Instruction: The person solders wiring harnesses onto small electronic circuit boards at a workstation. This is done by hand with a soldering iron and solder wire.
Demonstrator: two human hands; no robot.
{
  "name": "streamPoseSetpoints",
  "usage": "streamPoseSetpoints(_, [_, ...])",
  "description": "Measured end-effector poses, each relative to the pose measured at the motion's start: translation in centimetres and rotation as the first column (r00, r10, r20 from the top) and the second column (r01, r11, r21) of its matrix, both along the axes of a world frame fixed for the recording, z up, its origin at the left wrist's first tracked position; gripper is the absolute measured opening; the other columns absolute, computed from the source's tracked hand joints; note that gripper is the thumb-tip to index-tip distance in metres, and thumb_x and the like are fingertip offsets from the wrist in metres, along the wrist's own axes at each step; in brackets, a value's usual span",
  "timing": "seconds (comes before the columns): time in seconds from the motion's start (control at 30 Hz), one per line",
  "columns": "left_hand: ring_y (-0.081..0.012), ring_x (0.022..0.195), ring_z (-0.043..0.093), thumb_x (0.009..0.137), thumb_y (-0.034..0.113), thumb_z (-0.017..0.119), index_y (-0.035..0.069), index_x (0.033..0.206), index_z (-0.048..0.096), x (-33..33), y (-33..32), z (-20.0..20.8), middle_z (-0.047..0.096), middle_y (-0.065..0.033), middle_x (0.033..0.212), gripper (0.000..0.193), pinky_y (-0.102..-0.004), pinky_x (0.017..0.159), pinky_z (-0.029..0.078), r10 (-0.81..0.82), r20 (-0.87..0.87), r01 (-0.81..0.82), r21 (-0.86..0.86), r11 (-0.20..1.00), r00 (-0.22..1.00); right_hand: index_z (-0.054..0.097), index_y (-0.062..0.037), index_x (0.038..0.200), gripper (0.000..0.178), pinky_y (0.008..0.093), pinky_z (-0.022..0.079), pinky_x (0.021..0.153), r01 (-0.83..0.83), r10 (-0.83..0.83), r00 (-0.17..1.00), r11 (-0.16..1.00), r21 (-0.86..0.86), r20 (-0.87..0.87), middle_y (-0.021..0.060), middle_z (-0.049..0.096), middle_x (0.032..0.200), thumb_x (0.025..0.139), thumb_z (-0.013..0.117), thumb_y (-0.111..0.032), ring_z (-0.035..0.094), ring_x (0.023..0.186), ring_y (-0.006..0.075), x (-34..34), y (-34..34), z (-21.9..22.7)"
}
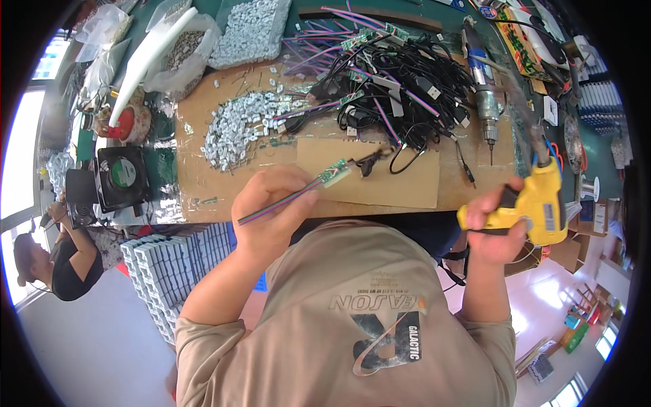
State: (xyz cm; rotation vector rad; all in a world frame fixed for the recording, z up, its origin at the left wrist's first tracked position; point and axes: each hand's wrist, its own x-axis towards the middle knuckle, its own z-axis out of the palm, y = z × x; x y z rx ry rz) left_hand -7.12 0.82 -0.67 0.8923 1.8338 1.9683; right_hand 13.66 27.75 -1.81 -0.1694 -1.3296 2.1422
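Observation:
My left hand (pixel 274 207) pinches a small green circuit board (pixel 333 174) near its lower end, above the front of the work mat. Striped ribbon wires (pixel 268 207) run down-left from the board through my fingers. A short black piece (pixel 368 164) lies just past the board's far end; whether it is joined to the board I cannot tell. On the right, my right hand (pixel 494 227) is wrapped round the grip of a yellow pistol-shaped soldering gun (pixel 546 210), its metal end pointing away from me. The gun is apart from the board.
Behind the board lies a heap of black USB cables (pixel 413 88) with ribbon wires. White small parts (pixel 241 129) are piled to its left. An electric screwdriver (pixel 485 102) lies at right, a black fan (pixel 122 175) stands at left. Another person (pixel 64 254) works at far left.

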Motion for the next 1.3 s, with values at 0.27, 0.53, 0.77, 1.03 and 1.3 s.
streamPoseSetpoints(0.27, [-0.029,0.086,0.063,0.071,-0.003,0.079,0.005,0.088,0.07,-0.7,-1.6,0.4,0.067,-0.0094,0.094,0.022,-0.0373,0.075,0.048,-0.142,-0.682,-0.205,-0.402,0.892,0.717,0.051,-0.0093,0.137,0.075,0.0549,0.044,0.108,-0.38,0.385,0.916,0.923,-0.064,0.111,0.021,0.039,0.153,0.083,0.077,-0.055,0.052,0.131,0.0382,-7.9,-8.2,1.7])
streamPoseSetpoints(0.53, [-0.0317,0.09,0.063,0.07,0.001,0.079,0.006,0.096,0.071,-3.2,-3.1,1.3,0.067,-0.0096,0.097,0.028,-0.0403,0.077,0.049,-0.328,-0.65,-0.054,-0.495,0.867,0.686,0.052,-0.0041,0.136,0.075,0.0586,0.036,0.114,-0.406,0.422,0.9,0.903,-0.139,0.108,0.0189,0.035,0.155,0.084,0.075,-0.053,0.039,0.142,0.041,-12.1,-9.9,0.5])
streamPoseSetpoints(0.77, [-0.0326,0.086,0.063,0.073,0.004,0.075,0.006,0.102,0.07,-1.1,-2.8,2.9,0.067,-0.0105,0.098,0.029,-0.0411,0.075,0.052,-0.282,-0.485,-0.068,-0.585,0.808,0.828,0.052,-0.0042,0.136,0.074,0.0595,0.034,0.115,-0.4,0.411,0.904,0.91,-0.11,0.115,0.0174,0.033,0.156,0.085,0.075,-0.053,0.037,0.143,0.0419,-12.2,-10.1,-0.6])
streamPoseSetpoints(1.03, [-0.0299,0.082,0.063,0.072,0.001,0.074,0.004,0.107,0.069,-0.4,-2.0,1.5,0.066,-0.0106,0.096,0.036,-0.0394,0.072,0.053,-0.296,-0.642,-0.193,-0.577,0.793,0.707,0.053,-0.005,0.137,0.077,0.0569,0.033,0.116,-0.425,0.445,0.865,0.896,-0.13,0.233,0.0196,0.031,0.158,0.084,0.075,-0.056,0.038,0.143,0.042,-10.6,-9.8,-1.0])
streamPoseSetpoints(1.3, [-0.0281,0.081,0.063,0.067,-0.001,0.073,0.001,0.112,0.069,-0.3,-2.3,0.4,0.064,-0.0102,0.097,0.045,-0.0384,0.072,0.053,-0.284,-0.732,-0.235,-0.518,0.823,0.62,0.053,-0.0063,0.136,0.078,0.0563,0.035,0.115,-0.425,0.435,0.844,0.899,-0.104,0.314,0.0206,0.032,0.157,0.082,0.076,-0.058,0.041,0.141,0.0421,-10.1,-9.3,-0.7])
